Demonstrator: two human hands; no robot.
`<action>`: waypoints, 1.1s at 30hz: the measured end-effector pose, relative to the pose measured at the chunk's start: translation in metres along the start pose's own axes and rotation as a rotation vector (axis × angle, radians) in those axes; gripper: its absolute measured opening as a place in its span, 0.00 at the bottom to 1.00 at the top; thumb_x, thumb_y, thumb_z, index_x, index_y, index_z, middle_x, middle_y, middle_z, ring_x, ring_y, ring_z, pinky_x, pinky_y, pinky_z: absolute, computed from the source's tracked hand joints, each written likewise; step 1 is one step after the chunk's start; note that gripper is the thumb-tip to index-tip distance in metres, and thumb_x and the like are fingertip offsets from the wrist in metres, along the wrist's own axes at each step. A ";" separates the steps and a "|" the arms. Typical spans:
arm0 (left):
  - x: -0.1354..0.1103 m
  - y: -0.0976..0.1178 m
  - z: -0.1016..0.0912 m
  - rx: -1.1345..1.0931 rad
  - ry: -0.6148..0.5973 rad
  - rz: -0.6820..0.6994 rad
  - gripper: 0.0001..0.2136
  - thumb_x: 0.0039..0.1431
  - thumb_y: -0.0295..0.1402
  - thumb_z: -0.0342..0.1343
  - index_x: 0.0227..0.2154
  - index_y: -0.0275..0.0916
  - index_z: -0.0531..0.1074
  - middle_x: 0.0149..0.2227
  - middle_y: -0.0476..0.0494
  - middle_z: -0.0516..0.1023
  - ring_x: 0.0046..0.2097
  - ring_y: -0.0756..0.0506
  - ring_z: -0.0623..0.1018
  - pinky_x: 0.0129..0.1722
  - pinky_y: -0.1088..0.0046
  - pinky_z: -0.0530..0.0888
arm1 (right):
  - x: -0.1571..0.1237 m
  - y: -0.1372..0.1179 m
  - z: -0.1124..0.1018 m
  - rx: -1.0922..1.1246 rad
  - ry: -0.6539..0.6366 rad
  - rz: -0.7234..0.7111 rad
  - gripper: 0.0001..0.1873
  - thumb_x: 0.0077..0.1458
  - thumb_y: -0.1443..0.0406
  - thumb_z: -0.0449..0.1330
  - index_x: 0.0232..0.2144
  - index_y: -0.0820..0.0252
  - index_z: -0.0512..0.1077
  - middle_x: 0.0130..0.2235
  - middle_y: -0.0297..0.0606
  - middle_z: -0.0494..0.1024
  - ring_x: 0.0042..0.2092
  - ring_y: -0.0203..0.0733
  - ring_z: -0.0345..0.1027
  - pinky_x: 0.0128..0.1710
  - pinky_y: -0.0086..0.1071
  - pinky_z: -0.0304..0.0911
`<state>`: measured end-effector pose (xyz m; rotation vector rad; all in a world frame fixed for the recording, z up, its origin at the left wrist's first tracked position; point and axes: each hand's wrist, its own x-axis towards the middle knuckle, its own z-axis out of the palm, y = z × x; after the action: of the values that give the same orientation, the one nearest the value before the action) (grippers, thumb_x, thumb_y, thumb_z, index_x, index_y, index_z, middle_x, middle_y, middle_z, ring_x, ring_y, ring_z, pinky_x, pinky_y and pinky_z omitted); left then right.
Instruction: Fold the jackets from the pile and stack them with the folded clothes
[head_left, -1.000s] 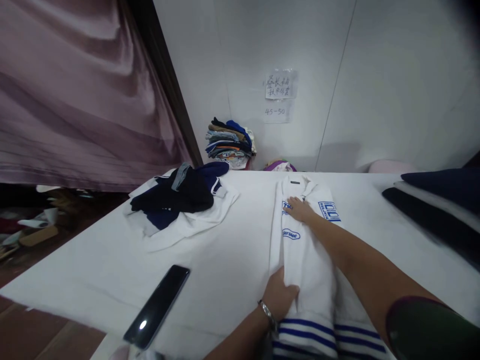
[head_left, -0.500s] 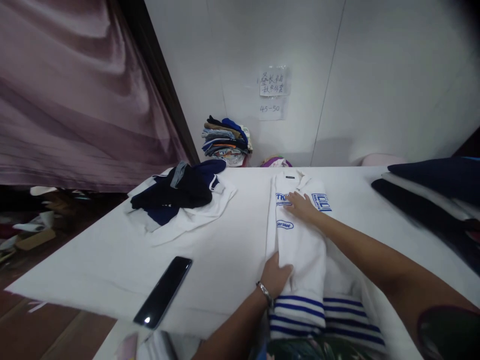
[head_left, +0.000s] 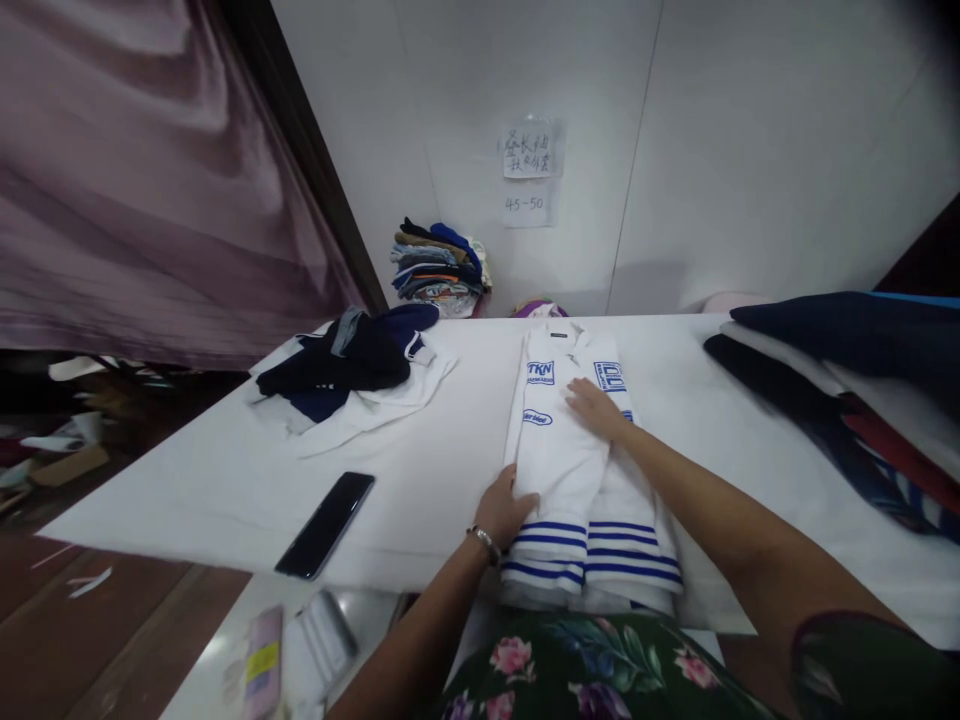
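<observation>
A white jacket (head_left: pixel 559 470) with blue lettered patches and blue-striped ribbing lies on the white table, its sides folded inward and its collar pointing away from me. At its lower left edge, my left hand (head_left: pixel 506 510) is closed on the fabric, thumb on top; some of its fingers are hidden. My right hand (head_left: pixel 596 408) rests flat on the upper part, below the collar and between the patches, with fingers stretched out and gripping nothing. The striped ribbing (head_left: pixel 592 555) lies near the table's front edge, close to my body.
Dark and white clothes (head_left: pixel 345 365) lie heaped at the left. A black phone (head_left: pixel 325 527) lies near the front edge. Folded garments (head_left: pixel 847 370) are stacked at the right, and another clothes stack (head_left: pixel 439 265) stands beyond the table. Paper signs (head_left: pixel 531 170) hang on the wall.
My right hand has slid off the upper left patch to the middle of the jacket. The striped hem now lies straighter and flatter. My left hand stays at the left edge; the view has shifted.
</observation>
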<state>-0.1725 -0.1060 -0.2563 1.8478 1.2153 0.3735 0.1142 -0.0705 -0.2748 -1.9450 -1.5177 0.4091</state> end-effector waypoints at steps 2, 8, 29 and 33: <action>-0.014 -0.009 -0.006 0.070 0.089 -0.003 0.29 0.51 0.37 0.58 0.57 0.34 0.63 0.51 0.35 0.73 0.49 0.40 0.74 0.50 0.65 0.68 | -0.003 0.016 -0.020 0.052 0.110 0.107 0.28 0.58 0.57 0.52 0.58 0.62 0.64 0.65 0.44 0.55 0.67 0.46 0.41 0.65 0.41 0.40; -0.032 -0.024 -0.017 -0.065 0.134 -0.122 0.32 0.53 0.41 0.57 0.59 0.32 0.59 0.56 0.32 0.69 0.51 0.40 0.73 0.51 0.65 0.68 | -0.021 0.063 -0.054 0.274 0.269 0.467 0.37 0.52 0.58 0.59 0.62 0.63 0.56 0.58 0.50 0.66 0.56 0.51 0.63 0.54 0.42 0.62; 0.021 -0.056 -0.140 0.038 -0.022 -0.217 0.14 0.36 0.32 0.56 0.31 0.37 0.73 0.35 0.44 0.80 0.44 0.36 0.76 0.45 0.66 0.70 | -0.087 -0.010 -0.010 1.085 -0.049 0.622 0.17 0.46 0.71 0.62 0.42 0.64 0.71 0.45 0.47 0.79 0.44 0.46 0.75 0.44 0.38 0.72; 0.019 -0.076 -0.172 0.151 -0.001 -0.266 0.16 0.34 0.34 0.56 0.31 0.37 0.72 0.36 0.41 0.80 0.44 0.36 0.77 0.44 0.67 0.71 | -0.119 -0.029 0.011 1.261 -0.243 0.574 0.19 0.49 0.65 0.64 0.45 0.65 0.70 0.47 0.49 0.78 0.45 0.47 0.74 0.47 0.41 0.71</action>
<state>-0.3201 0.0068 -0.2211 1.7800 1.5011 0.1364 0.0516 -0.1767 -0.2801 -1.2130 -0.4463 1.4548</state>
